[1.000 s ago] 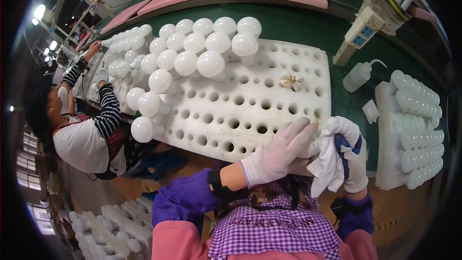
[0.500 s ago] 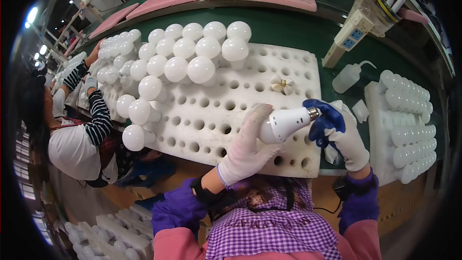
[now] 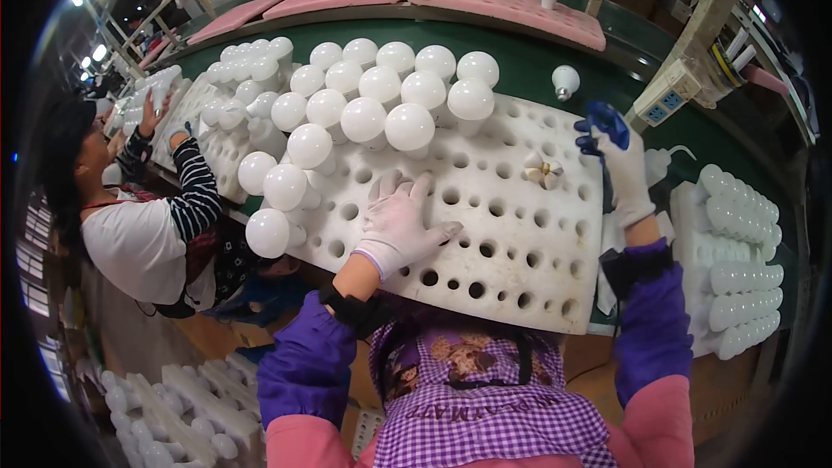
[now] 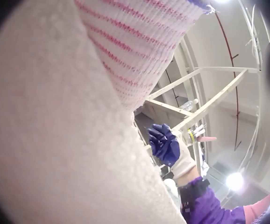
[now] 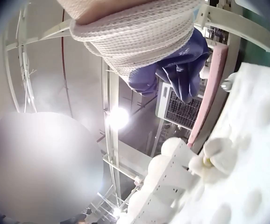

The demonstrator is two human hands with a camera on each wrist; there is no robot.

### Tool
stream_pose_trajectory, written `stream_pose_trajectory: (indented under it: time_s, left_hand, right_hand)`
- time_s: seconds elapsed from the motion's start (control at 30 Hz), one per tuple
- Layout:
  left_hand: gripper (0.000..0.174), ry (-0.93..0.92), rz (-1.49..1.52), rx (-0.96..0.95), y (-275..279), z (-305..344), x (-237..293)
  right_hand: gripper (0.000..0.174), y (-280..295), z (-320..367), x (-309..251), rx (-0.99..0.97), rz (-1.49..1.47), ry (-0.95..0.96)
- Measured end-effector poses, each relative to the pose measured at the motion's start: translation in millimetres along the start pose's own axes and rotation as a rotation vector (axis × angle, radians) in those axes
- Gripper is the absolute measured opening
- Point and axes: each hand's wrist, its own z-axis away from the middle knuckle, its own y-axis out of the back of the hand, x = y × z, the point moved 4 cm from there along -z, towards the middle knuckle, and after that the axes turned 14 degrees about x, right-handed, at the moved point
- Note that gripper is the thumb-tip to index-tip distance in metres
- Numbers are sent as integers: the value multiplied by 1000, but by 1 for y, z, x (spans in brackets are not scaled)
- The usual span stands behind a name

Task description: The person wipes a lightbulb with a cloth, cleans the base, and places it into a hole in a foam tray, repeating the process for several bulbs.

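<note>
My left hand, in a white glove, rests on the white foam board with its fingers spread and nothing in its grasp. Raised past the board's right edge, my right hand wears a white glove with blue-coated fingers. Those fingers bend loosely around nothing, as the left wrist view also shows of the right hand. A white light bulb lies on the green bench just beyond it, its metal cap toward me. Rows of upright bulbs fill the board's far left part.
A white flower-like piece with a yellowish middle sits on the board. To the right are a squeeze bottle, a socket post and another board of bulbs. Pink foam sheets line the back. A person works at left.
The bulb held between both hands has left them, and one now lies on the green bench. My left hand moved left onto the board; my right hand moved up and away.
</note>
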Motion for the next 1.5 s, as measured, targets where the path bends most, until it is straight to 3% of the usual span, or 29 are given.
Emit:
stream_pose_trajectory:
  time_s: [0.03,0.27,0.37,0.6,0.77,0.8,0.83,0.87,1.0,1.03,1.17,1.23,1.27,1.33,1.4,1.43,1.47,1.5]
  left_hand:
    - [79,9,16,-29,0,-1,0]
    - [84,-20,149,-38,8,8,-3]
    - [87,-10,125,-29,11,11,-3]
    - [91,-57,202,24,16,11,2]
    - [77,-115,171,-6,36,3,-5]
    - [72,-77,229,151,57,-3,-6]
    - [68,-38,288,307,73,-9,-8]
    - [68,-39,286,299,76,-17,-8]
    - [65,-58,148,146,68,-64,-6]
    - [66,-85,63,57,66,-69,-2]
    - [70,-27,101,-21,82,-64,3]
    - [75,-41,668,296,99,-31,0]
    - [75,-40,660,278,91,-15,-1]
    - [79,103,1220,227,70,13,-6]
    - [82,185,1499,253,55,39,-3]
    - [88,353,1599,127,58,46,0]
    - [88,374,1598,132,54,50,-5]
    - [88,253,1412,193,52,51,-11]
  right_hand:
    - [31,-1,14,5,44,-56,65]
    - [33,22,96,17,261,-152,44]
    - [32,12,111,-3,198,-50,124]
    - [31,23,98,-7,133,-90,24]
    - [40,30,107,-31,97,41,99]
    - [40,26,113,-42,102,36,92]
    - [41,20,121,-53,80,45,79]
    - [42,13,128,-66,56,56,69]
    - [51,-25,157,-93,-207,24,-66]
    - [42,-35,161,-94,-278,-58,-186]
    - [45,-57,168,-74,-432,-150,-326]
    - [46,-67,173,-61,-366,-210,-528]
    - [46,-72,174,-55,-367,-294,-533]
    - [45,-82,176,-49,-313,-265,-495]
    - [45,-92,174,-59,-328,-259,-454]
    - [42,-95,173,-56,-287,-287,-461]
    - [42,-98,174,-55,-296,-280,-478]
    - [40,-98,174,-53,-265,-200,-477]
